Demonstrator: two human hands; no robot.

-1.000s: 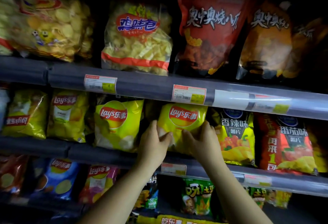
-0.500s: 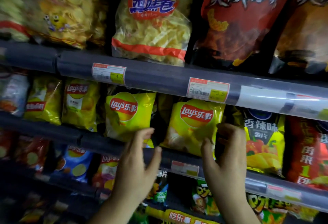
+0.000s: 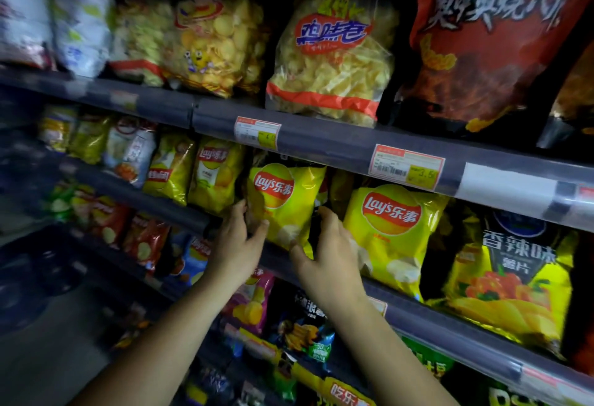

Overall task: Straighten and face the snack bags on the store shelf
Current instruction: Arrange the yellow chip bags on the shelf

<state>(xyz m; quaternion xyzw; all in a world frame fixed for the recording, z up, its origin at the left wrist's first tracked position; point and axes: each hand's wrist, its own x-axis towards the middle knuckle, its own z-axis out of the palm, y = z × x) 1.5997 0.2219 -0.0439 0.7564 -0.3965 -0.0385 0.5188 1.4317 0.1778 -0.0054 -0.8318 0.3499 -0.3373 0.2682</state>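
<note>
Bracketing the yellow Lay's bag (image 3: 286, 203) at frame centre, on the middle shelf (image 3: 450, 330): left hand (image 3: 239, 245) curls round its left edge, right hand (image 3: 324, 254) pinches its lower right corner. Long axis near upright, slightly askew; both hands equally near.

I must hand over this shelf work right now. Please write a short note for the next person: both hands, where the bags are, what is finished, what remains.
Left hand: grips the left edge of the yellow Lay's bag on the middle shelf.
Right hand: holds the same bag at its lower right corner.
Done: the neighbouring Lay's bag on the right stands with its logo to the front.
Left to do: set the held bag straight, as it looks slightly tilted. Then check the bags further left, which are too blurred to judge.
</note>
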